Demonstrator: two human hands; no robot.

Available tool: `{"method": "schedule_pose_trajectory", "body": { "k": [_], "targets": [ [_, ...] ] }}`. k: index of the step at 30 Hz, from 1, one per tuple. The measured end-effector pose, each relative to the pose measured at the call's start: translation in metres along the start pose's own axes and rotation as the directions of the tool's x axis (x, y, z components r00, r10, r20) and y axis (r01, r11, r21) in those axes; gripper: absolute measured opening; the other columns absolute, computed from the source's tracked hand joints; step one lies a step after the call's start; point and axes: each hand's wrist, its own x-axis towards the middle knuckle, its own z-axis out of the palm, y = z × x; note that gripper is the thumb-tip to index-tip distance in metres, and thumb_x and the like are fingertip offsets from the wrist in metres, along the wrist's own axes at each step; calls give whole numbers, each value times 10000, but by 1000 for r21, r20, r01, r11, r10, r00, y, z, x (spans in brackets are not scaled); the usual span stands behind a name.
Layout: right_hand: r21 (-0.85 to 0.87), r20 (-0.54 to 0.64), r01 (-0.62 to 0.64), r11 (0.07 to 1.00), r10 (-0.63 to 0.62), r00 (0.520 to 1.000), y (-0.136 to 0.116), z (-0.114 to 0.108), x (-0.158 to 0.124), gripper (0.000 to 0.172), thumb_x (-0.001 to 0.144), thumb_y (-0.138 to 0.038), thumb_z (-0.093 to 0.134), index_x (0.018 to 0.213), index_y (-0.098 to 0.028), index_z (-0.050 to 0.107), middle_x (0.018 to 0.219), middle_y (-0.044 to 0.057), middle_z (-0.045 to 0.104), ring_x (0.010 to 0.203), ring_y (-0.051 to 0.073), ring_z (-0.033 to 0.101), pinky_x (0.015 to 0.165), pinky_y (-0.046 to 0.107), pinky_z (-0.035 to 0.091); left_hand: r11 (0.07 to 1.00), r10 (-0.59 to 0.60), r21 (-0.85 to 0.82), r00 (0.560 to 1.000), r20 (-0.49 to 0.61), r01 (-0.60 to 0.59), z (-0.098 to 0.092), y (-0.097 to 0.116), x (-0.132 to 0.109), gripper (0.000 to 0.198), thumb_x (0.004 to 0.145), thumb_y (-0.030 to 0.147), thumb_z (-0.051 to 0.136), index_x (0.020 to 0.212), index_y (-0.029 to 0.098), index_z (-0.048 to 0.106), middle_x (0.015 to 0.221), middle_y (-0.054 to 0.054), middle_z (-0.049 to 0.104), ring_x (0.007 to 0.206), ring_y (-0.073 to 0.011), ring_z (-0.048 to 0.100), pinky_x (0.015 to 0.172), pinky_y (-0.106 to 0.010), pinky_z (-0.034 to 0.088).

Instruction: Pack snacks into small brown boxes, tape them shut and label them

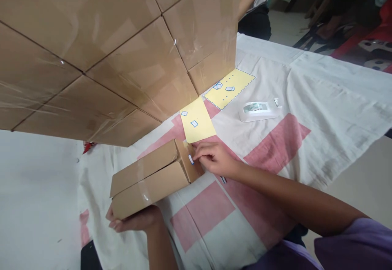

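Note:
A small taped cardboard box (150,178) lies on the white and pink cloth (321,98). My left hand (134,220) grips its near end, fingers curled under the box. At the far end my right hand (214,157) has its fingertips pinched against a small blue-edged white sticker (190,159) on the end face. A yellow sticker sheet (197,121) with two stickers lies just beyond that hand. A second yellow sheet (229,88) lies farther back.
A tall stack of taped cardboard boxes (107,49) fills the upper left and overhangs the cloth. A white tape dispenser (259,110) sits right of the sheets. Another person (254,4) is behind the stack. Red chairs stand at the far right.

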Motion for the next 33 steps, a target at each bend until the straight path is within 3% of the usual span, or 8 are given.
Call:
{"method": "schedule_pose_trajectory", "body": {
  "k": [4,10,14,24,26,29,31,33],
  "targets": [
    [-4,-39,22,1000,-22,999,2,2,0,284,795,-46,535,884,-223,739,796,13,701,699,154,629,777,341,559,993,-41,-114,999,5,41,-3,-4,1,214,934,411,84,859,266,223,961,7,471,1228,-269,566,1108,-537,409],
    [-17,33,16,1000,-16,999,-4,2,-1,146,766,-71,569,781,-202,634,723,-8,639,602,118,533,564,241,422,997,-40,-59,999,0,40,-4,-6,1,340,940,391,3,939,258,316,1095,-34,537,1254,-293,567,1073,-537,448],
    [36,114,-47,998,43,993,-11,1,1,110,791,-126,613,745,-203,550,696,-28,555,625,115,496,571,230,396,998,-55,-24,998,-3,55,-4,-11,2,357,929,370,-5,999,248,323,1124,-73,554,1231,-306,593,1021,-528,494],
    [341,211,-249,906,185,960,-1,0,5,124,854,-266,699,885,-177,617,867,3,591,719,114,539,663,247,451,996,-86,-25,996,-26,85,-4,-7,3,317,909,415,42,947,263,318,993,-25,520,1179,-286,583,1013,-494,471],
    [328,186,-241,914,187,965,2,-1,4,320,850,-250,711,1152,-198,620,951,10,583,723,105,528,647,235,451,995,-97,-42,995,-31,96,-4,-7,3,310,905,438,75,929,265,330,975,-18,515,1153,-290,583,1000,-489,468],
    [280,268,-276,919,201,942,5,-6,2,825,874,-234,709,1575,-310,281,1077,24,578,757,102,524,672,236,460,991,-113,-75,993,-31,110,-4,-9,5,305,906,459,112,912,262,345,964,-14,509,1113,-287,588,980,-480,472],
    [257,361,-309,916,206,909,6,-10,2,903,895,-255,703,1620,-350,174,1136,32,581,775,101,517,706,245,465,989,-122,-93,992,-26,119,-5,-12,6,298,901,468,143,897,257,353,951,-15,506,1089,-287,591,957,-474,482],
    [228,403,-315,921,205,892,6,-13,3,864,903,-272,700,1618,-341,220,1150,30,582,798,103,516,734,251,463,986,-131,-109,991,-23,128,-6,-15,8,279,887,465,181,879,253,362,943,-16,506,1079,-289,594,938,-471,489]
  ]
}}
